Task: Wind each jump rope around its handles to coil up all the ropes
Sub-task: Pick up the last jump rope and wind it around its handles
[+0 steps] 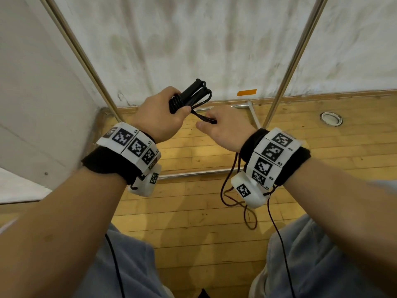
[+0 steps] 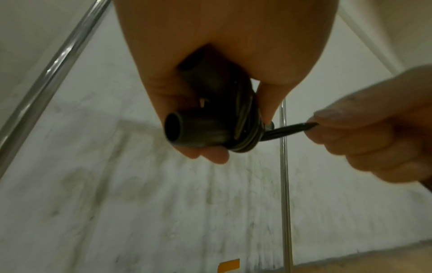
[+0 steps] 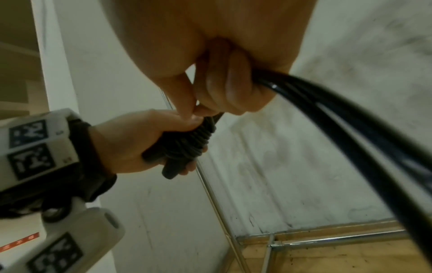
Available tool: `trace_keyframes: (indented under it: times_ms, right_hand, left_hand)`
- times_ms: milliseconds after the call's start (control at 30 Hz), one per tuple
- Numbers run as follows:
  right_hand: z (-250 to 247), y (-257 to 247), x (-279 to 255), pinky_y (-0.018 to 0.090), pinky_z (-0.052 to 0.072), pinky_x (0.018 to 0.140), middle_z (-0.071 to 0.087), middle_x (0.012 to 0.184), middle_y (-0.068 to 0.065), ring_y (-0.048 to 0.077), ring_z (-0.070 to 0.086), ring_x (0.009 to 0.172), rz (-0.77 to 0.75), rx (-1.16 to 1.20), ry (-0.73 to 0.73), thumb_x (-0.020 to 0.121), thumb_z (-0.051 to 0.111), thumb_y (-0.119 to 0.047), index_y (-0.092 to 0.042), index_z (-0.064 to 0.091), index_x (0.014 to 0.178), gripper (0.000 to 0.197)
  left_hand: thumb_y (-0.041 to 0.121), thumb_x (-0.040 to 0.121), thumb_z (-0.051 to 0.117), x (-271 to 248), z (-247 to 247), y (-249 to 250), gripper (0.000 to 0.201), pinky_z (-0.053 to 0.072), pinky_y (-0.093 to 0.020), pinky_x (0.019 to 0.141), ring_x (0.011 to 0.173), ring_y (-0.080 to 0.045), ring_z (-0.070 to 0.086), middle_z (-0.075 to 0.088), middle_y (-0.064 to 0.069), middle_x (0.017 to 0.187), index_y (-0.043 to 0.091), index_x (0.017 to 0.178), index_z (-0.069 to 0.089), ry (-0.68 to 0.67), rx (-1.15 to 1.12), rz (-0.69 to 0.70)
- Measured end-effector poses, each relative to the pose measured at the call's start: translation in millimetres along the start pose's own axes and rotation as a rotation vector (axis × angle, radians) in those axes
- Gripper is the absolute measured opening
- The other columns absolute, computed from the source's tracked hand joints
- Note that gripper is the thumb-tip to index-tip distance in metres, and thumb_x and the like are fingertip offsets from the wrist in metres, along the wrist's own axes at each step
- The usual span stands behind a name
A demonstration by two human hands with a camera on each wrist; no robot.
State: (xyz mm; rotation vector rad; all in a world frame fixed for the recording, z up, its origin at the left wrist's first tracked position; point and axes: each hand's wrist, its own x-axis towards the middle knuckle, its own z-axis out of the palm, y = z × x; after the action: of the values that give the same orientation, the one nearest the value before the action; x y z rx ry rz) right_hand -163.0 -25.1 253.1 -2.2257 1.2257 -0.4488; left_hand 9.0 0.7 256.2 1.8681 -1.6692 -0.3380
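Left hand: your left hand point(image 1: 159, 117) is wrapped tight around the pair of black foam-grip jump rope handles point(image 1: 192, 91), held side by side up in front of you, thumb pinning the turns.
Coil: a few wraps of the glossy black plastic cord point(image 1: 177, 103) already sit round the handles, just above your fist.
Right hand: your right hand point(image 1: 225, 127) has its fingers curled on the doubled cord right beside the coil, pinching it between thumb and forefinger.
Slack: the rest of the cord point(image 3: 350, 133) runs out under your right palm and down toward the wooden plank floor point(image 1: 193, 151); plenty left to wind, by the look of it.
Handling: light, slick and springy, I'd say, so loops will want to pop open.
Where to hold: keep the left thumb on the last wrap and feed from close to the bundle, under steady tension.
Risk: let go of either pinch and the turns likely unravel.
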Motion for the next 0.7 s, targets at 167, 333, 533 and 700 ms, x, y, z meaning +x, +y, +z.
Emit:
trace_keyframes:
  times_ms: [167,333,533,700]
  right_hand:
    - [-4.2,14.3,1.5,0.027,0.032,0.051,0.052,0.066,-0.002,0.015,0.048,0.059,0.03,-0.146,0.055,0.098,0.043,-0.031,-0.015,0.054,0.074,0.031]
    - [-3.9,20.9,5.2,0.031,0.044,0.063,0.05,0.063,-0.007,0.013,0.055,0.061,0.07,0.282,0.014,0.1,0.037,-0.033,-0.022,0.06,0.084,0.03]
    - [1.6,12.5,4.0,0.02,0.028,0.039,0.036,0.048,-0.013,0.006,0.029,0.04,0.106,0.908,-0.097,0.099,0.042,-0.029,-0.017,0.059,0.084,0.026]
    - [-0.8,5.4,-5.3,0.026,0.029,0.051,0.038,0.051,-0.01,0.007,0.036,0.046,-0.039,0.171,0.091,0.099,0.037,-0.039,-0.017,0.051,0.066,0.042]
  left_hand:
    - [0.034,0.09,0.06,-3.9,-5.1,12.5,0.026,0.057,-0.043,0.074,0.076,-0.019,0.068,0.068,0.001,0.088,0.023,0.112,0.055,-0.003,-0.173,0.003]
    - [0.027,0.09,0.06,-13.6,-20.6,37.9,0.018,0.058,-0.033,0.064,0.066,-0.011,0.068,0.068,0.006,0.084,0.023,0.107,0.054,0.055,-0.372,0.138]
    - [0.031,0.089,0.06,-9.3,-29.9,32.7,0.02,0.057,-0.039,0.074,0.074,-0.01,0.068,0.066,0.012,0.085,0.026,0.107,0.052,0.139,-0.303,0.096]
    - [0.04,0.089,0.059,-1.8,-26.2,8.7,0.037,0.053,-0.041,0.082,0.093,-0.023,0.064,0.065,-0.002,0.11,0.023,0.12,0.049,0.133,-0.004,-0.015]
